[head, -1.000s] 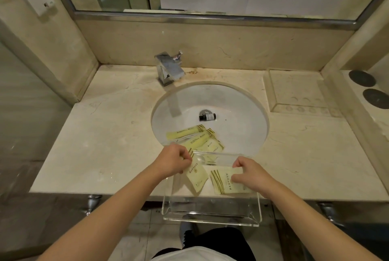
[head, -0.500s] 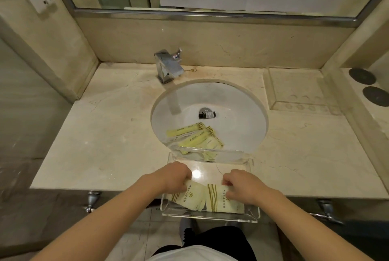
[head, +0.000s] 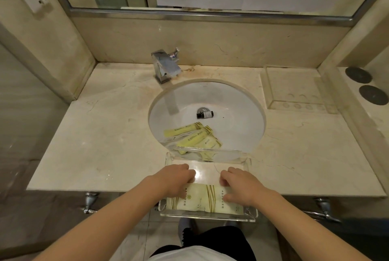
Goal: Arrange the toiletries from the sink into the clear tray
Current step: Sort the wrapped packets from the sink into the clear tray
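A clear tray (head: 208,217) sits at the counter's front edge, between me and the sink (head: 242,113), and overhangs the edge. Two pale yellow packets lie side by side in its near half. My left hand (head: 176,178) has its fingers curled down on the left packet (head: 184,199). My right hand (head: 239,186) grips the right packet (head: 216,202), thumb on top. Several more yellow packets (head: 195,136) lie in the sink's near left part. A small dark bottle (head: 205,114) lies by the drain.
A chrome faucet (head: 166,64) stands behind the sink. A second clear tray (head: 294,90) rests at the back right of the marble counter. Two dark round discs (head: 357,74) sit on the ledge at far right. Walls close in both sides.
Both hands carried a yellow packet each from the sink's edge back toward me and set them down flat in the tray's near half.
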Demonstrator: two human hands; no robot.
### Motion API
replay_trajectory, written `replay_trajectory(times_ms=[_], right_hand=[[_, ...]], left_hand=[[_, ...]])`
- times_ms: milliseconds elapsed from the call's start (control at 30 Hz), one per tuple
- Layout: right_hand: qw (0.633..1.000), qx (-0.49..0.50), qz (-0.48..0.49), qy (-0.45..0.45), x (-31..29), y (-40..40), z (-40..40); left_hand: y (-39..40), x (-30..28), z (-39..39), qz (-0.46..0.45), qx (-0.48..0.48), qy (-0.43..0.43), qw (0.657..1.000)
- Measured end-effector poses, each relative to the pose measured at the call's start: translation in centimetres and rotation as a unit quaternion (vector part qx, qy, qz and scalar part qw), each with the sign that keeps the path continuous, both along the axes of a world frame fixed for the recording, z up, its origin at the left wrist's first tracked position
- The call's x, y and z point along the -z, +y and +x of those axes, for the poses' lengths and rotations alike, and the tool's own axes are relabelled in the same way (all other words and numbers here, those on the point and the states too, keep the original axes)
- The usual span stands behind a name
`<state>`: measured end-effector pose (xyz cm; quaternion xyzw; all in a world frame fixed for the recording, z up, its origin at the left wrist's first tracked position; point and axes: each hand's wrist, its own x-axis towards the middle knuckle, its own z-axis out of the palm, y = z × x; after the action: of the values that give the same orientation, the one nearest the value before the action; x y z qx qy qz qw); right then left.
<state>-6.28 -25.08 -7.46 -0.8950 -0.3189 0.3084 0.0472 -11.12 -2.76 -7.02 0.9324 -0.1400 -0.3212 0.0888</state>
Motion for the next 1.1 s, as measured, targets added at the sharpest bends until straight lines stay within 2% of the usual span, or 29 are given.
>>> replay_trajectory(times_ms=[133, 333, 467, 600, 733, 900, 967, 1100], right_hand=[[1.000, -0.002, 0.001, -0.009, 0.1, 0.2, 0.0], [1.000, 0.012, -0.007, 0.024, 0.1, 0.2, 0.5], [0.998, 0.033, -0.004, 0.047, 0.1, 0.4, 1.1], [0.996, 0.068, 0.056, 0.006, -0.2, 0.8, 1.3], [0.976, 0.108, 0.155, -0.105, -0.3, 1.2, 1.6], [0.944, 0.166, 0.208, -0.195, -0.5, 2.1, 3.3], [0.943, 0.194, 0.204, -0.179, -0.2, 2.6, 4.5], [0.953, 0.254, 0.141, -0.081, 0.9, 3.7, 7.8]], left_hand=[[0.0, 0.1, -0.1, 0.013, 0.010, -0.023, 1.000], [-0.2, 0.0, 0.4, 0.013, 0.028, 0.003, 1.000], [-0.4, 0.1, 0.7, 0.030, 0.048, -0.035, 0.998], [-0.3, -0.1, 1.0, 0.036, 0.047, -0.048, 0.997], [0.0, -1.1, 2.4, -0.056, -0.068, -0.101, 0.991], [1.7, -1.3, 5.6, -0.131, -0.229, -0.152, 0.952], [2.4, -0.7, 7.0, -0.144, -0.284, -0.114, 0.941], [2.6, 0.5, 9.6, -0.174, -0.350, -0.024, 0.920]])
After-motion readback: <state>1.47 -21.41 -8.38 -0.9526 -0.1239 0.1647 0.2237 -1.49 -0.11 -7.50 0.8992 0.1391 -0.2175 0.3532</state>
